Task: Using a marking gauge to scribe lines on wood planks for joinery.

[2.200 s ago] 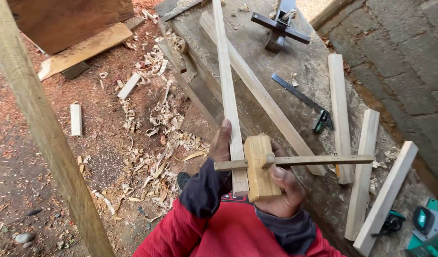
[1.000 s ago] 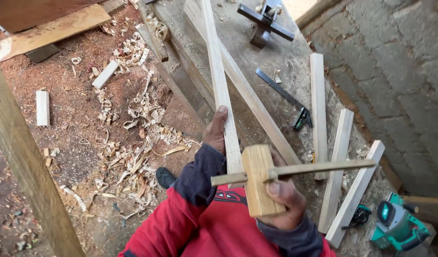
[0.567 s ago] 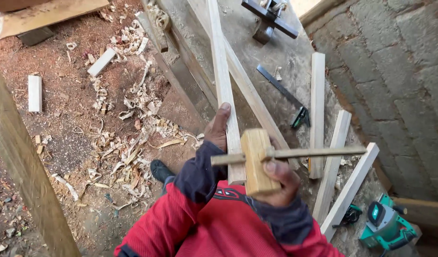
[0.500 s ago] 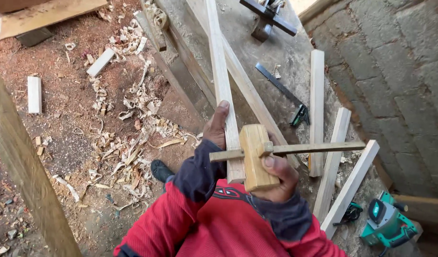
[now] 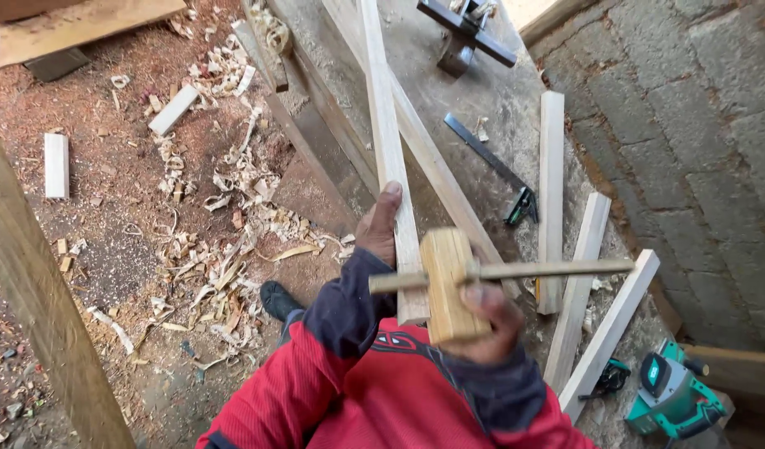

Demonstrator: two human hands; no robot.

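A pale wooden marking gauge (image 5: 449, 284), made of a blocky rounded head with a thin straight wooden rod passing crosswise through it, is held level above the bench, the rod reaching out to the right. Under its left end lies a long, narrow strip of light planed wood (image 5: 387, 141), flat on the grey bench top and running away from the person, crossing over a second similar strip.

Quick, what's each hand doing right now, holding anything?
Left hand: pressed along the side of a long wooden strip on the bench, steadying it.
Right hand: closed around a wooden block with a thin rod through it.
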